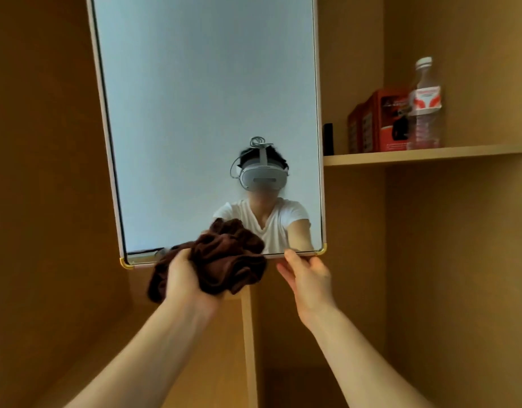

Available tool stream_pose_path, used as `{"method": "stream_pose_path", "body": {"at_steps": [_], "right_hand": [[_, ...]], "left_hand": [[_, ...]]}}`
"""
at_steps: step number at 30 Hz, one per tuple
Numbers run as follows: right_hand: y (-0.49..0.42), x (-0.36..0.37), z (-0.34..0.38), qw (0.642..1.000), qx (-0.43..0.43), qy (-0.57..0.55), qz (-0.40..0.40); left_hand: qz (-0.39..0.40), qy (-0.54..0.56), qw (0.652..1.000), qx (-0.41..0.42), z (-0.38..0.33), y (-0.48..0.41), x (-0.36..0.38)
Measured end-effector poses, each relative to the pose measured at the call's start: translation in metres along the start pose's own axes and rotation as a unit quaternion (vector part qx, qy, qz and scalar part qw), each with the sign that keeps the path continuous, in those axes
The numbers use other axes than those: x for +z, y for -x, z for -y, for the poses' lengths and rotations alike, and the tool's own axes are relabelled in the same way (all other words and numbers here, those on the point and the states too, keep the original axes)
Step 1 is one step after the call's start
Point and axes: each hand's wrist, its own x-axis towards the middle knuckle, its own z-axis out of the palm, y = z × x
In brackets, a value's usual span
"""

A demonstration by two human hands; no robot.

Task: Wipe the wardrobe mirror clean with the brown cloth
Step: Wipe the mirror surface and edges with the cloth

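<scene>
A tall mirror (195, 98) with a pale frame and gold corner caps hangs in a wooden wardrobe and fills the upper middle of the view. My left hand (186, 278) grips a bunched brown cloth (227, 260) against the mirror's bottom edge, left of centre. My right hand (308, 278) holds the bottom edge of the frame near the right corner, thumb on the front, fingers behind it. The glass reflects a person in a white shirt wearing a headset.
A wooden shelf (424, 156) juts out to the right of the mirror. On it stand a clear plastic bottle (426, 107), a red box (377, 122) and a small black object (328, 139). Wooden panels close in both sides and a vertical divider (249, 348) runs below.
</scene>
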Motion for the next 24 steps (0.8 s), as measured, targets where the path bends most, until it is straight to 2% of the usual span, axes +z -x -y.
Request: {"method": "stream_pose_path", "body": {"at_steps": [3, 6, 16, 18, 21, 24], "right_hand": [[-0.003, -0.001, 0.0, 1.0, 0.0, -0.004, 0.002], [-0.005, -0.002, 0.0, 1.0, -0.01, -0.003, 0.003], [-0.007, -0.005, -0.001, 0.999, -0.017, 0.017, 0.032], [-0.007, -0.005, -0.001, 0.999, -0.018, 0.018, 0.032], [-0.006, -0.005, -0.001, 0.999, -0.017, 0.016, 0.024], [-0.005, -0.002, -0.001, 1.0, -0.017, 0.008, 0.013]], "left_hand": [[-0.056, -0.018, 0.998, -0.022, 0.023, -0.001, 0.018], [-0.057, -0.021, 0.998, -0.036, 0.012, 0.004, 0.012], [-0.115, -0.056, 0.99, 0.051, -0.075, 0.008, -0.059], [-0.169, -0.132, 0.975, 0.061, -0.092, 0.013, -0.072], [-0.245, -0.275, 0.924, 0.103, -0.121, 0.017, -0.08], [-0.214, -0.395, 0.883, 0.137, -0.138, 0.016, -0.067]]}}
